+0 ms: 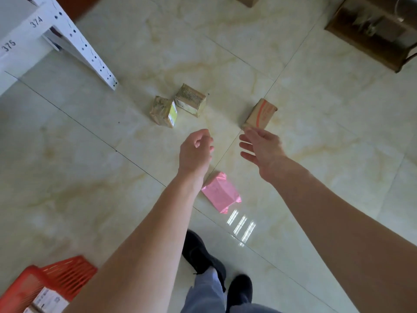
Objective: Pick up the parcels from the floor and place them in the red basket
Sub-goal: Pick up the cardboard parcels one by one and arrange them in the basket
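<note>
Floor [112, 177]: glossy marble-look tile, reflecting light. Parcels [190, 102]: matt brown paper; one [222, 193] glossy pink plastic. Basket [67, 274]: red plastic.

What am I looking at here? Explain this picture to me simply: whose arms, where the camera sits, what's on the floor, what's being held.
There is no machine: a person wears one camera on the head, looking down at their own arms. The left hand and right hand reach forward, both empty. On the tiled floor lie four parcels: two brown boxes side by side, a brown box with red print just beyond the right hand, and a pink packet nearer the feet. The red basket sits bottom left and already holds some parcels. A white shelf rack stands top left.
</note>
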